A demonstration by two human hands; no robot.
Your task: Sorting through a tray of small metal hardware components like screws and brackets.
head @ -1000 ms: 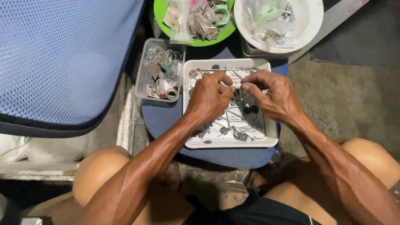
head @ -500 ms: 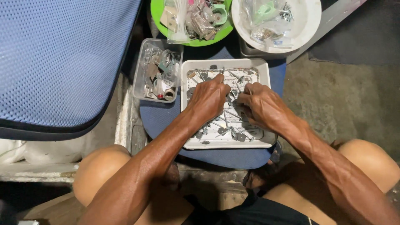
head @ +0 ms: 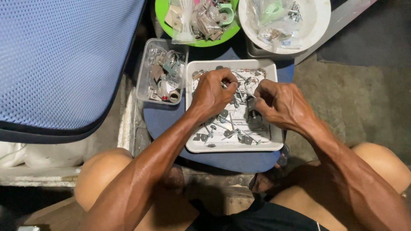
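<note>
While both hands work over white tray [head: 191, 107] of screws [head: 231, 128] | left hand [head: 212, 92] fingertips pinched on small part | right hand [head: 280, 102] curled, contents unclear | clear tub [head: 143, 81], green bowl [head: 162, 19] alongside for sorting.

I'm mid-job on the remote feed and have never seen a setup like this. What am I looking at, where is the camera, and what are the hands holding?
There is no machine here: a seated person works with two bare hands. The one picture comes from a camera on that person's head, looking down past the knees. Both hands are over a white square tray of small metal screws and fittings, which rests on a blue stool seat. The left hand pinches a small metal piece at its fingertips; the right hand is curled over the parts, and I cannot tell what it holds. Beside the tray sits a clear box of hardware. Beyond are a green bowl and a white bowl holding bagged parts. A blue mesh chair fills the left.
</note>
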